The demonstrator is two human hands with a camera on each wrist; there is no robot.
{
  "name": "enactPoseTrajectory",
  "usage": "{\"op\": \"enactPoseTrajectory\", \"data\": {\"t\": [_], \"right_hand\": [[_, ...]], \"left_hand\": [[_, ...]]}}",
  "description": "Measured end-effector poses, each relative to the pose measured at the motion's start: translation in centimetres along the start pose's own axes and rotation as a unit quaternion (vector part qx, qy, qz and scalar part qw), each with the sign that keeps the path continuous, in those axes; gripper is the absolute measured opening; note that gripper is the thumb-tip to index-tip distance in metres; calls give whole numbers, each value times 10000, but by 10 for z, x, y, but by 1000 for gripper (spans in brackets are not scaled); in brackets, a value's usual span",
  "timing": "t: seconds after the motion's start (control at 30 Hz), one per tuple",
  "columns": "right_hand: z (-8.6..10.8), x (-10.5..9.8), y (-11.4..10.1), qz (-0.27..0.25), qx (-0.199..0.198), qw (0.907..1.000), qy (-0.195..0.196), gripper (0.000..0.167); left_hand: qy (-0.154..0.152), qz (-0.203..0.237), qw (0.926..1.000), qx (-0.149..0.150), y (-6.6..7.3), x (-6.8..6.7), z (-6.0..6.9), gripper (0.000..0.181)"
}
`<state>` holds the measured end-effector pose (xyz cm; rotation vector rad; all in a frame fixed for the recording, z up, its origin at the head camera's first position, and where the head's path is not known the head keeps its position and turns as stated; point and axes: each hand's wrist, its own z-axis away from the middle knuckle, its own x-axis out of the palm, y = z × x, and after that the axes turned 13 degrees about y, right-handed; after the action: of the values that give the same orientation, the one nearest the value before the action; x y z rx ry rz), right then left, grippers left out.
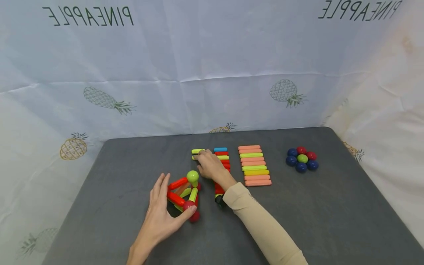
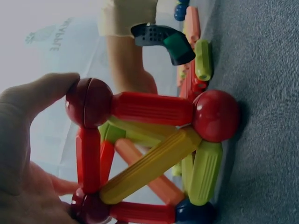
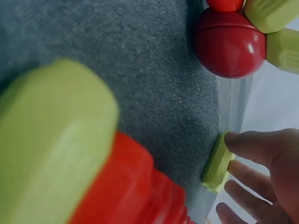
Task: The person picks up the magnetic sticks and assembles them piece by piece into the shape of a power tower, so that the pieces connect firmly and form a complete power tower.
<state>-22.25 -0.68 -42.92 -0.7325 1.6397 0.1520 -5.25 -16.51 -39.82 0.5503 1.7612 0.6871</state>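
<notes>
The left hand [image 1: 159, 217] [image 2: 23, 149] holds a frame of red, yellow-green and orange sticks joined by balls, its thumb on a red ball [image 1: 189, 205] [image 2: 88, 102] and its fingers along the far left side. A yellow-green ball [image 1: 193, 176] tops this frame. Further back, the right hand [image 1: 210, 165] [image 3: 275, 182] pinches a yellow-green stick [image 3: 217, 163] lying on the table, thumb at one end and a fingertip against its side. Another yellow-green stick [image 1: 197, 151] lies just beyond that hand. Red sticks [image 1: 222, 153] lie in a column partly hidden under the right arm.
A column of orange, yellow-green and yellow sticks [image 1: 253, 159] stands right of the right hand. Farther right is a cluster of blue, red and yellow-green balls [image 1: 301, 167]. A blue stick [image 1: 220, 149] lies at the far end of the red column. Pineapple-printed cloth [image 1: 198, 55] hangs behind the dark table [image 1: 318, 221].
</notes>
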Motion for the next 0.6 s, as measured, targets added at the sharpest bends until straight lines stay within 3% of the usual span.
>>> {"op": "enactPoseTrajectory", "data": {"t": [0.17, 0.37, 0.6], "right_hand": [[4, 3, -2, -295, -25, 9996, 9, 28], [8, 3, -3, -767, 16, 9969, -151, 27], [14, -9, -2, -1375, 4, 9905, 84, 27]], "left_hand": [[-214, 61, 9997, -100, -2, -7, 0, 114], [-429, -24, 9986, -295, -2, -16, -1, 123], [-490, -66, 9982, -328, -4, -20, 1, 125]]}}
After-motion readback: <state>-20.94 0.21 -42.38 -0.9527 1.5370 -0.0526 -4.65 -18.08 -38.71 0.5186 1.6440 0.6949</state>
